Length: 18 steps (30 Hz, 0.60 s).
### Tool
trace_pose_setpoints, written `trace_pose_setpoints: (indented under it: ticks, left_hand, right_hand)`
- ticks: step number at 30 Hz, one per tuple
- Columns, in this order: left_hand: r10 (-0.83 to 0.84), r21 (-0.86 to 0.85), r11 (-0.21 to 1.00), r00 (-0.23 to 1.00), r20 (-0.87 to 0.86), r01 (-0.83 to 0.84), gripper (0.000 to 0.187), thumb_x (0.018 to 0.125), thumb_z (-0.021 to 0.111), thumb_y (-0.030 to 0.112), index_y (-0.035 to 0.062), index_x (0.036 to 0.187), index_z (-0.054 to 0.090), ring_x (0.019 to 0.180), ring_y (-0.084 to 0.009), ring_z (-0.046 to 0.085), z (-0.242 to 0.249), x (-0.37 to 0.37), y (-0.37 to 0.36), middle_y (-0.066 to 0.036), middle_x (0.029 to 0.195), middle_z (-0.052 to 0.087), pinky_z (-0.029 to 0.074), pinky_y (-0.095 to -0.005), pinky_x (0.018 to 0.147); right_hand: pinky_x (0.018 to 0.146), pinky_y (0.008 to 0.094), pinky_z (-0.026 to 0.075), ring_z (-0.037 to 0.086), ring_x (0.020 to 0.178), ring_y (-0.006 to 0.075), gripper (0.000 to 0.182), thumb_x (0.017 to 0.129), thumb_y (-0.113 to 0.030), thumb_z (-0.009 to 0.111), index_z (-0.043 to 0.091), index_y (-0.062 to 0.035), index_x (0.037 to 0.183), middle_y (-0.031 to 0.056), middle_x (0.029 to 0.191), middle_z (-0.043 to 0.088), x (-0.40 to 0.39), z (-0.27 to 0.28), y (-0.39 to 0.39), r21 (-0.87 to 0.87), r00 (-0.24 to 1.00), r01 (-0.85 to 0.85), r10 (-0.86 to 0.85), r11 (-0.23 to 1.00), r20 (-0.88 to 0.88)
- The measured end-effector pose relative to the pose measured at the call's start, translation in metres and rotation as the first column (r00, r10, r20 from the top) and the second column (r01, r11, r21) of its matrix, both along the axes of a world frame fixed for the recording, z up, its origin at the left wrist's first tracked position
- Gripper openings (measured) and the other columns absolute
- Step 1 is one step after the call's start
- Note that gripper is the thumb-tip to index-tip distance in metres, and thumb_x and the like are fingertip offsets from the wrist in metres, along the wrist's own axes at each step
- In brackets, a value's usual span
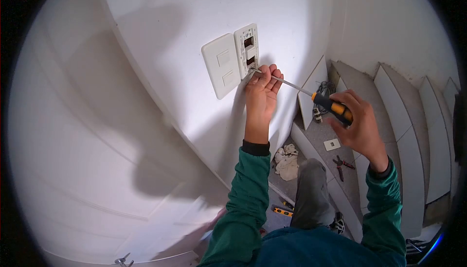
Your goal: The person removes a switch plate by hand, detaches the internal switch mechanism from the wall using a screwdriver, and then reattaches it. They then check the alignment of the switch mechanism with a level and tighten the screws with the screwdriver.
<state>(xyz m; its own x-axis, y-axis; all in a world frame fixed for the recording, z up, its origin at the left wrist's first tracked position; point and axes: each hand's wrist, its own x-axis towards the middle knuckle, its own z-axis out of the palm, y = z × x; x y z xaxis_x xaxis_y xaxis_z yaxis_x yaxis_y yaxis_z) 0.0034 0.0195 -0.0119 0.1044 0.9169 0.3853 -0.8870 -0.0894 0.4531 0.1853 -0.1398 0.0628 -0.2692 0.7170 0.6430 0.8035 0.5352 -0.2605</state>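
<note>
My right hand is wrapped round the black and orange handle of a screwdriver. The long shaft slants up and left to the bottom of an open switch frame on the white wall. At that lower end, the fingertips of my left hand are pinched around the screwdriver tip. Whether a screw is between them is too small to tell. The frame shows two dark openings with a white module between them. Just left of it, touching or nearly so, is a white double switch plate.
Tiled steps curve up at the right. On them lie coiled cable, a small white plate and pliers. A crumpled cloth and a yellow level are lower down, near my knee.
</note>
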Motion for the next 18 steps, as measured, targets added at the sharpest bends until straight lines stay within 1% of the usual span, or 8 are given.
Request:
trace_pose_setpoints:
  ticks: [2, 3, 5, 8, 11, 12, 14, 18]
  left_hand:
    - [-0.005, -0.008, 1.0, 0.998, 0.062, 0.006, 0.021, 0.092, 0.063, 0.02, 0.0065, 0.106, 0.057, 0.097, -0.0203, 0.062, -0.004, 0.005, 0.001, -0.009, 0.108, 0.063, 0.051, -0.0374, 0.092]
    - [-0.012, -0.016, 1.0, 0.993, 0.118, 0.014, 0.021, 0.092, 0.062, 0.019, 0.0062, 0.108, 0.057, 0.098, -0.0203, 0.062, -0.003, 0.007, -0.002, -0.009, 0.108, 0.063, 0.05, -0.0373, 0.091]
    - [-0.058, 0.038, 0.998, 0.992, 0.113, 0.054, 0.022, 0.092, 0.062, 0.02, 0.0062, 0.109, 0.057, 0.098, -0.0202, 0.062, -0.004, 0.005, -0.004, -0.008, 0.108, 0.063, 0.051, -0.0371, 0.091]
    - [-0.057, 0.061, 0.997, 0.996, 0.073, 0.053, 0.023, 0.093, 0.062, 0.021, 0.0064, 0.11, 0.057, 0.098, -0.0196, 0.062, -0.006, 0.004, -0.003, -0.007, 0.108, 0.064, 0.051, -0.0362, 0.09]
    - [-0.038, 0.025, 0.999, 0.995, 0.091, 0.036, 0.021, 0.092, 0.063, 0.021, 0.0069, 0.108, 0.059, 0.098, -0.0189, 0.062, 0.0, 0.006, -0.009, -0.006, 0.108, 0.064, 0.051, -0.0347, 0.089]
    - [-0.06, 0.016, 0.998, 0.988, 0.146, 0.058, 0.02, 0.092, 0.063, 0.02, 0.0072, 0.107, 0.06, 0.098, -0.0186, 0.062, 0.005, 0.008, -0.013, -0.005, 0.107, 0.065, 0.051, -0.0339, 0.089]
    - [-0.023, 0.042, 0.999, 0.997, 0.079, 0.019, 0.018, 0.092, 0.063, 0.02, 0.0077, 0.105, 0.061, 0.098, -0.0178, 0.061, 0.002, 0.004, -0.009, -0.005, 0.107, 0.065, 0.051, -0.0337, 0.089]
    - [0.01, 0.0, 1.0, 1.0, 0.016, -0.01, 0.017, 0.091, 0.064, 0.02, 0.0094, 0.104, 0.061, 0.098, -0.0157, 0.061, -0.002, 0.003, -0.006, -0.004, 0.107, 0.064, 0.049, -0.0334, 0.091]
  right_hand:
    - [0.061, 0.0354, 0.053, 0.066, 0.066, 0.0292, 0.033, 0.075, -0.008, 0.075, 0.061, 0.0048, 0.102, 0.0177, 0.089, 0.063, 0.003, -0.008, 0.001, 0.2, 0.995, 0.048, -0.064, 0.979, 0.073]
    - [0.061, 0.0354, 0.053, 0.066, 0.066, 0.0292, 0.033, 0.075, -0.008, 0.075, 0.061, 0.0048, 0.102, 0.0177, 0.089, 0.063, 0.003, -0.006, 0.0, 0.2, 0.995, 0.05, -0.066, 0.979, 0.073]
    - [0.058, 0.0352, 0.052, 0.065, 0.065, 0.0283, 0.033, 0.074, -0.008, 0.076, 0.062, 0.0035, 0.101, 0.0175, 0.088, 0.063, -0.001, -0.001, -0.004, -0.01, 0.994, 0.092, -0.093, 0.996, -0.064]
    - [0.056, 0.0339, 0.05, 0.066, 0.066, 0.0286, 0.031, 0.074, -0.008, 0.077, 0.062, 0.0024, 0.099, 0.0181, 0.088, 0.063, -0.001, 0.005, -0.004, 0.043, 0.999, -0.009, 0.011, 0.999, -0.049]
    - [0.056, 0.0344, 0.05, 0.066, 0.066, 0.0295, 0.029, 0.074, -0.008, 0.077, 0.061, 0.0025, 0.097, 0.0189, 0.088, 0.063, 0.003, -0.006, 0.0, 0.196, 0.999, 0.045, -0.05, 0.98, 0.017]
    - [0.056, 0.0344, 0.05, 0.066, 0.066, 0.0295, 0.029, 0.074, -0.008, 0.077, 0.061, 0.0025, 0.097, 0.0189, 0.088, 0.063, 0.004, -0.004, -0.001, 0.199, 0.999, 0.046, -0.05, 0.979, 0.013]
    - [0.057, 0.0353, 0.051, 0.065, 0.063, 0.0299, 0.029, 0.074, -0.009, 0.077, 0.061, 0.002, 0.095, 0.0183, 0.088, 0.064, 0.003, 0.001, -0.005, -0.025, 0.996, 0.034, -0.036, 0.999, -0.085]
    - [0.059, 0.0351, 0.052, 0.065, 0.066, 0.0293, 0.03, 0.073, -0.009, 0.077, 0.06, 0.0029, 0.095, 0.0186, 0.091, 0.063, 0.005, 0.001, 0.001, 0.088, 0.999, -0.007, 0.012, 0.996, -0.051]
